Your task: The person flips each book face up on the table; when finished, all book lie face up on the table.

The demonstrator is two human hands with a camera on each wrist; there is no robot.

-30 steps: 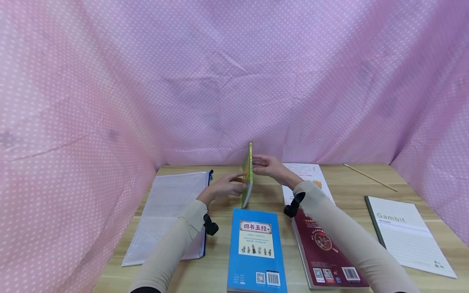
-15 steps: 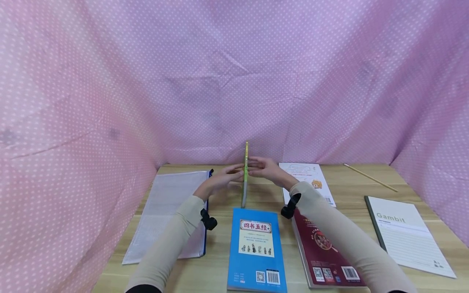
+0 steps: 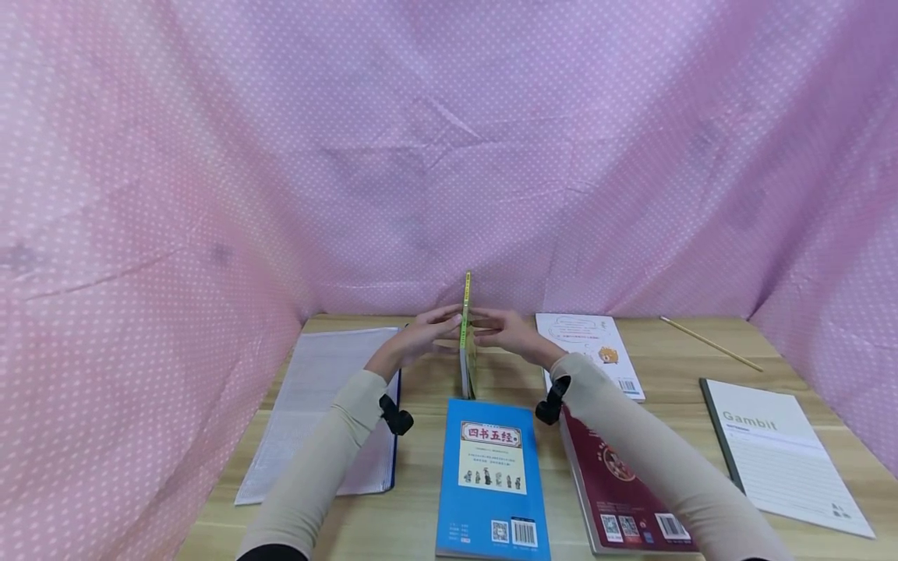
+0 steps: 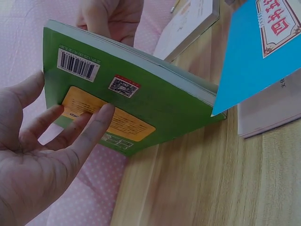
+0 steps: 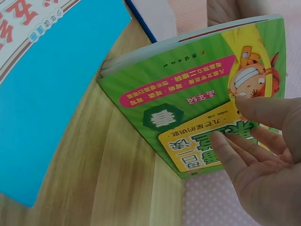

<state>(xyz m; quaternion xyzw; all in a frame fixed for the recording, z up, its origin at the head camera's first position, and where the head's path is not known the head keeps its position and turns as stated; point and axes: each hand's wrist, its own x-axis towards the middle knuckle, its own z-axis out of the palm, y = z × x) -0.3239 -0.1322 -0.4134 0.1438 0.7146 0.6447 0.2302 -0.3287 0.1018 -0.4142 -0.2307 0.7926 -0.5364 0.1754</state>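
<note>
Green book [image 3: 466, 335] stands on edge on the wooden table [image 3: 673, 358], upright, spine toward the camera, at about 12 o'clock from the blue book [image 3: 491, 475] lying flat nearest the person.

Left hand [image 3: 421, 339] flat against the back cover; the left wrist view shows straight, slightly spread fingers [image 4: 89, 132] touching the orange panel below the barcode. Right hand [image 3: 508, 333] flat against the front cover; fingertips [image 5: 235, 150] rest on the yellow title block, fingers straight, close together. Neither hand curls round the book: it is sandwiched between two open palms.

Judgement: the step in hand is steadying the book on its lower edge. The next move calls for even pressure from both sides; easing one palm first would likely tip it.

Around: mesh zip pouch [image 3: 323, 405] at 9 o'clock, white booklet [image 3: 589, 347] at 2 o'clock, dark red book [image 3: 617, 483] at 4 o'clock, Gambit notebook [image 3: 779, 452] and a pencil [image 3: 708, 343] further right.
</note>
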